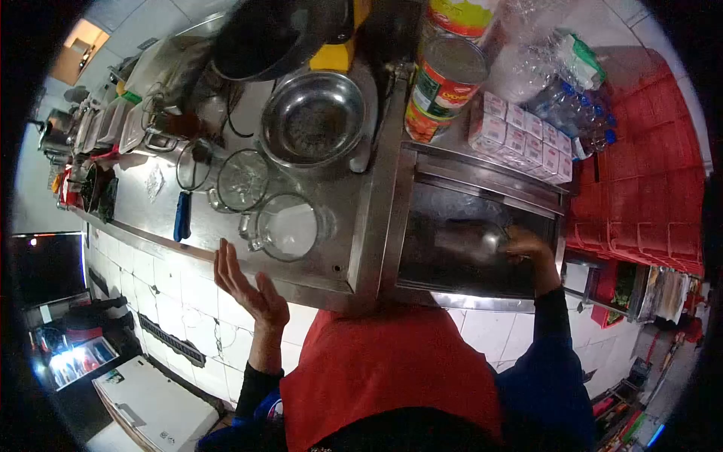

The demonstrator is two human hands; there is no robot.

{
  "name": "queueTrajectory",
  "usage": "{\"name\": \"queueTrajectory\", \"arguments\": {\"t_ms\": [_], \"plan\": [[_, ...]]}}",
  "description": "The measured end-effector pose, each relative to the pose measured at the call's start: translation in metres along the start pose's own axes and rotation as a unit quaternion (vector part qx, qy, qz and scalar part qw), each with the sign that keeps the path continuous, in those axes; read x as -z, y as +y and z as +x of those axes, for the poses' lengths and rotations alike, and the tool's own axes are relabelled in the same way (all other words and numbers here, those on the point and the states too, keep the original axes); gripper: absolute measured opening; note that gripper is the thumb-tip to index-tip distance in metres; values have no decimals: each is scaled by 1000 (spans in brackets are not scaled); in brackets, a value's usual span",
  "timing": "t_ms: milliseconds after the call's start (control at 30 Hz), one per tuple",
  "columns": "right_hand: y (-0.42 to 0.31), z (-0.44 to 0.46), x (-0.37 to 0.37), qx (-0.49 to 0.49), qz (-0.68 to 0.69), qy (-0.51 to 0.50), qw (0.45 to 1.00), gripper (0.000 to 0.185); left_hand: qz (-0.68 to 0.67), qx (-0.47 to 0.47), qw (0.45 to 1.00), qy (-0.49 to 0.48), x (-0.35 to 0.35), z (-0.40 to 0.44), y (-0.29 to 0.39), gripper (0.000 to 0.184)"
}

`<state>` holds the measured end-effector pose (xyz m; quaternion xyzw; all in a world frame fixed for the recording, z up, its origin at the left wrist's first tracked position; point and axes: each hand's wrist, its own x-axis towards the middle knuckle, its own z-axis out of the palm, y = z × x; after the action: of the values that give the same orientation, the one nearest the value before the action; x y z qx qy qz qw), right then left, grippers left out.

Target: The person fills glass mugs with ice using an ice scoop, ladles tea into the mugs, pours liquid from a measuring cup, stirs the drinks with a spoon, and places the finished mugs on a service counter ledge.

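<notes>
So the thing in play is this shiny vessel [471, 239], over at 3 o'clock, down inside the dark recessed bin [425, 270] in the counter. Looks wise: silvery grey, rounded at the end nearest the hand, with a really bright highlight there, and it goes dull and dark toward its 9 o'clock end. It's lying sideways rather than upright. Pretty blurry, so I honestly can't tell if it's a scoop or a jug, or whether it's metal or clear.

The right hand [529, 245] comes in from about 4 o'clock, fingers curled in and closed on the vessel's right end. Knuckles are the clearest bit, the fingertips mostly get lost in the blur.

Left hand [252, 292] is at 8 o'clock, nothing in it, fingers stretched and thumb well apart from them, held up by the counter edge. Nearest thing to it is a clear glass mug [290, 228] at 9 o'clock, handle toward the left. Second glass mug [242, 181] sits just past it around 10, and there's a blue handle [182, 217] at 9, farther out.

Round the rest: steel bowl [312, 117] at 11, stacked cans [452, 71] at 1, wrapped small boxes [520, 143] at 2, red crate [640, 181] between 2 and 3.
</notes>
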<state>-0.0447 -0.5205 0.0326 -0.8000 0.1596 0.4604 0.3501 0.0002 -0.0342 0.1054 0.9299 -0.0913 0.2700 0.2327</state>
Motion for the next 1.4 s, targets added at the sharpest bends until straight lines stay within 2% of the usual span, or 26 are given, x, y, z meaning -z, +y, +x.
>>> {"name": "queueTrajectory", "arguments": {"t_ms": [100,167,233,300,333,400,433,467,500,533,567,633,700,733,767,900,933,967,1033,1100,1133,1233,1267,1300,1367,1400], "plan": [[68,88,-38,-72,-5,-17,997,35,25,50,997,-45,-7,-31,-5,49],[95,113,-58,-58,-34,1,998,37,74,107,987,-96,-17,-52,-10,55],[88,149,-90,-29,-106,47,993,39,96,120,982,-112,-26,-73,-18,51],[109,169,-121,3,-178,94,980,42,94,84,986,-110,-36,-88,-25,42],[90,214,-113,19,-213,116,970,43,100,85,985,-114,-42,-101,-32,42],[115,227,-132,51,-282,155,945,45,191,119,953,-201,-47,-127,-44,45],[108,248,-139,68,-315,177,930,47,195,121,951,-206,-49,-126,-42,45],[56,292,-141,86,-350,200,911,48,176,80,966,-172,-53,-122,-35,46],[56,298,-142,105,-383,223,890,49,156,39,977,-138,-56,-115,-27,47],[54,304,-144,110,-384,219,890,49,141,90,972,-166,-55,-102,-12,48],[54,308,-148,120,-365,211,899,49,147,94,970,-169,-56,-108,-18,48],[52,310,-161,131,-322,193,918,47,137,44,978,-153,-56,-109,-25,34],[62,313,-142,140,-287,184,930,46,108,54,985,-126,-57,-106,-19,36],[32,356,-111,144,-267,181,935,45,121,5,983,-140,-55,-113,-29,36],[85,304,-125,150,-249,180,940,44,134,-44,979,-150,-55,-117,-37,36],[58,312,-99,171,-175,170,954,41,144,-29,975,-168,-54,-122,-41,36],[83,283,-115,176,-157,170,957,40,136,-61,975,-163,-55,-118,-39,37],[95,256,-126,181,-139,169,959,40,129,-93,975,-158,-55,-113,-37,55],[70,263,-120,191,-100,169,962,38,143,-135,971,-136,-55,-101,-27,53],[107,221,-118,201,-63,172,962,37,132,-55,984,-110,-55,-94,-14,51],[120,206,-116,205,-43,175,962,36,193,-29,966,-170,-56,-135,-61,48],[107,191,-107,220,12,188,957,34,181,21,965,-190,-58,-133,-60,46],[108,174,-102,226,30,193,954,34,213,37,961,-171,-60,-129,-57,61],[120,152,-107,232,47,197,951,33,208,35,964,-164,-58,-116,-44,61],[91,154,-93,247,82,205,944,32,105,127,975,-149,-51,-92,-18,61],[88,147,-89,254,99,210,939,31,99,125,977,-142,-50,-90,-18,61]]}}
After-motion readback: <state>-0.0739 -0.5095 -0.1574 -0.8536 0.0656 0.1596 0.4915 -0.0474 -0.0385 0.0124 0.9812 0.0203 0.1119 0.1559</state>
